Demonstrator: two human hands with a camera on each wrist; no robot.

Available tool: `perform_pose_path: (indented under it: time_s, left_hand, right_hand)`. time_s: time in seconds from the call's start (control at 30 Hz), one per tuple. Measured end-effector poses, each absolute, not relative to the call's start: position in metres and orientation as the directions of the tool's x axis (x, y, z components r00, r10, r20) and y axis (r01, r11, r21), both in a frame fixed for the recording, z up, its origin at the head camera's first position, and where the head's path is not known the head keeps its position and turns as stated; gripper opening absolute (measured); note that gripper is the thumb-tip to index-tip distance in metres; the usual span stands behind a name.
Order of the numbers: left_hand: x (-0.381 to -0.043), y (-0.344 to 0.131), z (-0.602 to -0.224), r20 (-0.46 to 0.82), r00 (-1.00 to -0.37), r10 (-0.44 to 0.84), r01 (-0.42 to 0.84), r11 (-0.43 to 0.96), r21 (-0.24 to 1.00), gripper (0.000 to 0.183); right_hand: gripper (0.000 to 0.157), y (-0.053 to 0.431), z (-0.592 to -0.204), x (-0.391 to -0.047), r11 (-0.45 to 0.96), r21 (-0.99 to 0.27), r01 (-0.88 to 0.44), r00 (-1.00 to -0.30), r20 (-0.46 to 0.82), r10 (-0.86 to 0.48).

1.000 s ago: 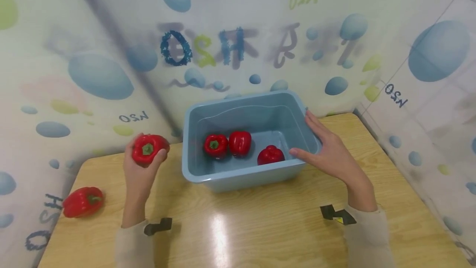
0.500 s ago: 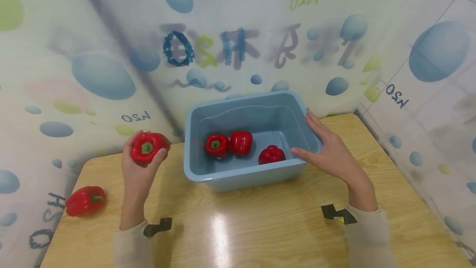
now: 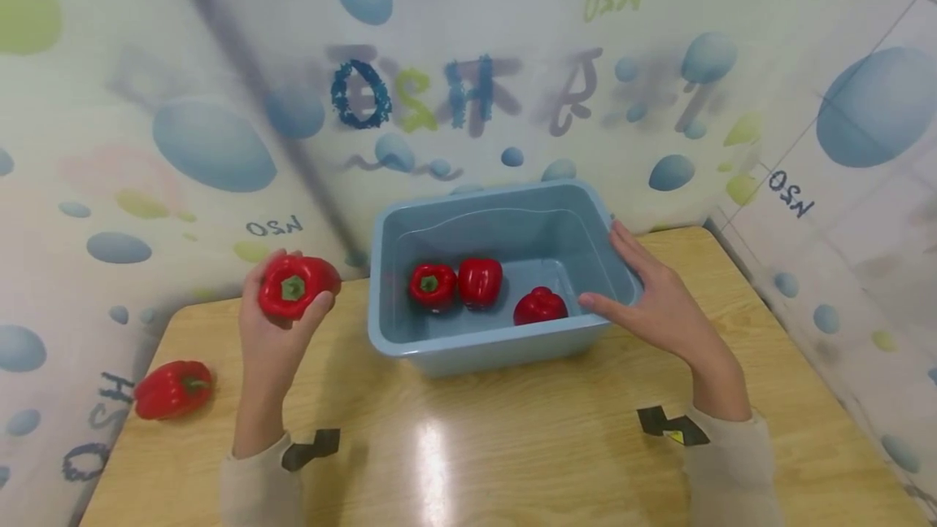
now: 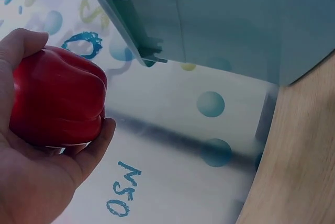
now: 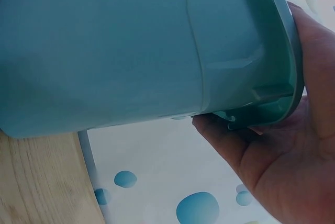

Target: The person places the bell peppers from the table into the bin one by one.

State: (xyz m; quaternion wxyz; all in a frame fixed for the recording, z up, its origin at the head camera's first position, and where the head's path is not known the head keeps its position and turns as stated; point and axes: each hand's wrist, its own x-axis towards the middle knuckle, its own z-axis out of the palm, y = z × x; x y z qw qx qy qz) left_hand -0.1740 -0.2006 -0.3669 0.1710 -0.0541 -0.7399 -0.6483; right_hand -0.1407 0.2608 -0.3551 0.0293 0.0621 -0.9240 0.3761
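Observation:
My left hand holds a red bell pepper above the table, left of a blue plastic bin. Its green stem end shows in the head view. In the left wrist view, fingers and thumb wrap the held pepper, which is apart from the bin. My right hand grips the bin's right end. The thumb lies over the rim and the fingers reach beneath it in the right wrist view. Inside the bin are a stem-up pepper, a second one beside it and a third near the front wall.
Another red bell pepper lies on its side at the left edge of the wooden table. Behind the bin rises a patterned wall with blue and green spots. A second wall stands to the right.
The head view has shifted slightly, so most things appear a little further right. My left hand still holds the pepper, and my right hand stays on the bin.

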Motion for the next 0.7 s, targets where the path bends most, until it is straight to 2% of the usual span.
perform_pose_path:
  time_s: [0.7]
  left_hand:
    - [-0.168,-0.187,-0.355,0.329,-0.940,-0.092,0.311,0.167,0.936,0.075]
  right_hand:
    - [0.098,0.263,-0.358,-0.141,0.699,-0.699,-0.148,-0.989,0.105,-0.105]
